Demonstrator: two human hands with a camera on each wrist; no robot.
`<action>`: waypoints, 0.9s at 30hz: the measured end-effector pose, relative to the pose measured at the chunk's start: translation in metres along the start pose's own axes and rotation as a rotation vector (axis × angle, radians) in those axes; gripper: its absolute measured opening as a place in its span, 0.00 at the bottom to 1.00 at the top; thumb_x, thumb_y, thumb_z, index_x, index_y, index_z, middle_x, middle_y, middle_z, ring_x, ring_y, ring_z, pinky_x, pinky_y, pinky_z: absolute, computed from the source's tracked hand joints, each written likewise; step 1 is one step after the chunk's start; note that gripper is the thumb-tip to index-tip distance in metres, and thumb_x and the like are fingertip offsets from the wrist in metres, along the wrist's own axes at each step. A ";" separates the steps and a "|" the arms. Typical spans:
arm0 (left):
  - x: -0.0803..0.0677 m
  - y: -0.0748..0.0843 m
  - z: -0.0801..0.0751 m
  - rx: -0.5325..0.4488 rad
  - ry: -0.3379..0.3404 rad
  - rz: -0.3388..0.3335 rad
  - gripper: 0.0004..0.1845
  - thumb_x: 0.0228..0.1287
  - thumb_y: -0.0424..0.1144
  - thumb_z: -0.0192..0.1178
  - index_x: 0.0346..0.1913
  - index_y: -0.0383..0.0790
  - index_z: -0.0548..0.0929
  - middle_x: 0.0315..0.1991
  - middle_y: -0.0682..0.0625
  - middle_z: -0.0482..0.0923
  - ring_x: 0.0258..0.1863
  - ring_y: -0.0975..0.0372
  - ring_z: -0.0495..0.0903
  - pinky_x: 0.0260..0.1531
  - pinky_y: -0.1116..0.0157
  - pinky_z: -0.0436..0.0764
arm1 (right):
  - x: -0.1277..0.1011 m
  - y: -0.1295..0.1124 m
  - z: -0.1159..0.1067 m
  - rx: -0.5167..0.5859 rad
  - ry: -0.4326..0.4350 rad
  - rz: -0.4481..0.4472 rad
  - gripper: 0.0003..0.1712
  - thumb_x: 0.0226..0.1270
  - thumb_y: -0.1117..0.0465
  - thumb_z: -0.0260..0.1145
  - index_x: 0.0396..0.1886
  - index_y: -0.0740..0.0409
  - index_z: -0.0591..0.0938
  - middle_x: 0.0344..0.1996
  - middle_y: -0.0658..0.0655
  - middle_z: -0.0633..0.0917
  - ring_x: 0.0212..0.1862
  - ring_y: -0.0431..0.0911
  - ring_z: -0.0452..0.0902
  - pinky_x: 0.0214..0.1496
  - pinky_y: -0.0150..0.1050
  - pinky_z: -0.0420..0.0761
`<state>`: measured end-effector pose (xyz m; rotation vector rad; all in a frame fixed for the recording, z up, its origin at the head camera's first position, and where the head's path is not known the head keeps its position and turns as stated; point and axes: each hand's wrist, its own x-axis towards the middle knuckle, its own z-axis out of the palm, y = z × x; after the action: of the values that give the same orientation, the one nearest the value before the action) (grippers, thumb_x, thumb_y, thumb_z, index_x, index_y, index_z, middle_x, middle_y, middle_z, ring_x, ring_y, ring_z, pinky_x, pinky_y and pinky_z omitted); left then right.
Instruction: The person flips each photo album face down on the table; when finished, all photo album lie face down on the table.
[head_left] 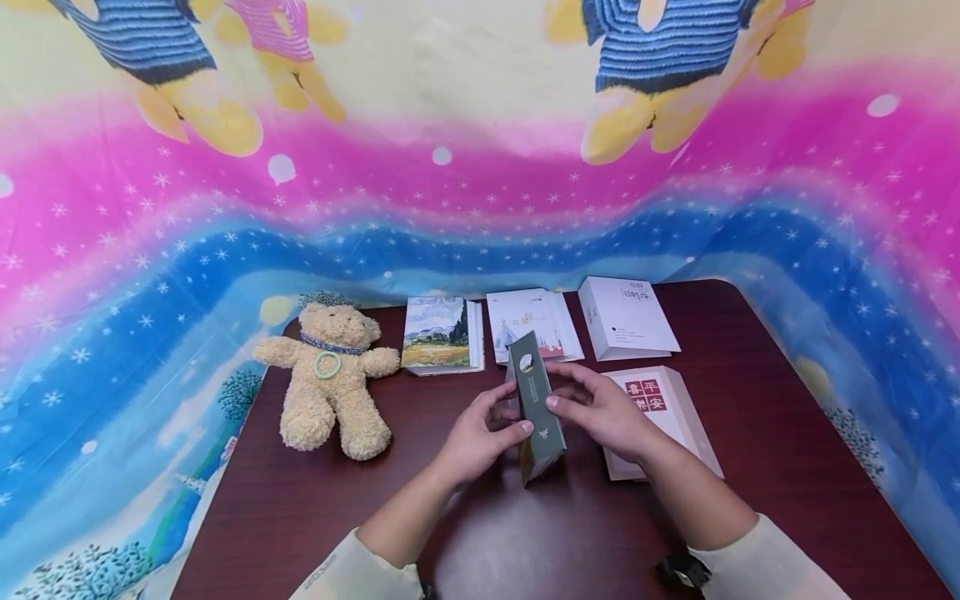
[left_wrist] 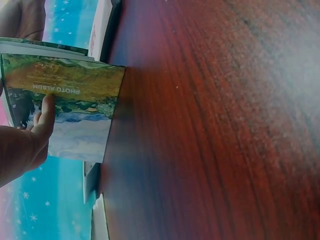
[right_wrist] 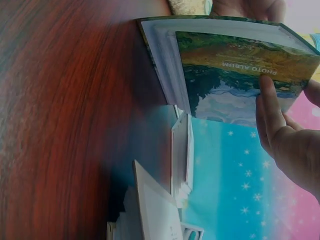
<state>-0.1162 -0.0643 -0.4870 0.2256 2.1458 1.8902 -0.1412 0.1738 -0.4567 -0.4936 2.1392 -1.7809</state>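
Observation:
A photo album [head_left: 538,400] with a dark green spine and painted landscape covers stands on end at the table's middle, its spine towards me. My left hand [head_left: 480,437] grips its left side, thumb near the spine. From the right, my right hand [head_left: 603,412] holds the other cover, with fingers spread along it. The left wrist view shows the album's lettered cover [left_wrist: 80,100] with a finger lying on it. In the right wrist view the pages fan slightly between the covers, and my right fingers [right_wrist: 270,100] press the printed cover.
A teddy bear [head_left: 326,400] with a pale green ring lies at left. Along the back are a landscape-covered album [head_left: 437,333], a white album with a tent drawing [head_left: 517,312] and a plain white one [head_left: 630,321]. An album with red characters [head_left: 667,425] lies right of my right hand.

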 end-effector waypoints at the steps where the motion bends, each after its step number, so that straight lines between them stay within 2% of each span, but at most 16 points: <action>1: 0.000 -0.001 0.001 -0.009 -0.007 -0.005 0.38 0.66 0.43 0.71 0.76 0.43 0.70 0.71 0.40 0.68 0.61 0.49 0.79 0.49 0.57 0.86 | -0.001 0.000 -0.001 0.000 0.000 -0.003 0.35 0.75 0.55 0.68 0.76 0.57 0.69 0.65 0.66 0.78 0.61 0.57 0.81 0.57 0.56 0.83; 9: 0.005 -0.009 0.007 0.007 -0.017 -0.007 0.37 0.66 0.44 0.72 0.75 0.45 0.72 0.68 0.38 0.69 0.61 0.47 0.79 0.48 0.56 0.86 | -0.005 0.002 -0.009 -0.019 0.017 0.012 0.34 0.75 0.57 0.68 0.75 0.58 0.70 0.64 0.66 0.78 0.61 0.56 0.81 0.55 0.47 0.85; 14: 0.006 -0.014 0.011 0.091 -0.007 0.050 0.38 0.63 0.42 0.74 0.75 0.46 0.73 0.66 0.40 0.71 0.59 0.47 0.79 0.48 0.58 0.85 | -0.007 0.004 -0.015 -0.041 0.033 0.021 0.33 0.75 0.57 0.68 0.75 0.58 0.70 0.64 0.66 0.79 0.60 0.57 0.81 0.52 0.41 0.86; 21: 0.008 -0.019 0.016 0.163 -0.008 0.079 0.38 0.61 0.41 0.76 0.74 0.45 0.74 0.64 0.43 0.71 0.58 0.48 0.79 0.50 0.60 0.83 | -0.011 0.007 -0.023 0.022 0.048 0.059 0.32 0.74 0.60 0.68 0.74 0.59 0.71 0.59 0.69 0.82 0.57 0.55 0.83 0.49 0.45 0.87; 27: 0.013 -0.028 0.018 0.152 -0.011 0.084 0.38 0.60 0.39 0.76 0.73 0.43 0.74 0.65 0.41 0.70 0.59 0.46 0.77 0.54 0.51 0.84 | -0.013 0.011 -0.028 0.026 0.048 0.071 0.33 0.75 0.60 0.67 0.75 0.61 0.69 0.64 0.71 0.78 0.57 0.55 0.83 0.49 0.46 0.88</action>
<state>-0.1211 -0.0469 -0.5179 0.3614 2.3084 1.7650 -0.1429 0.2062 -0.4623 -0.3675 2.1342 -1.7964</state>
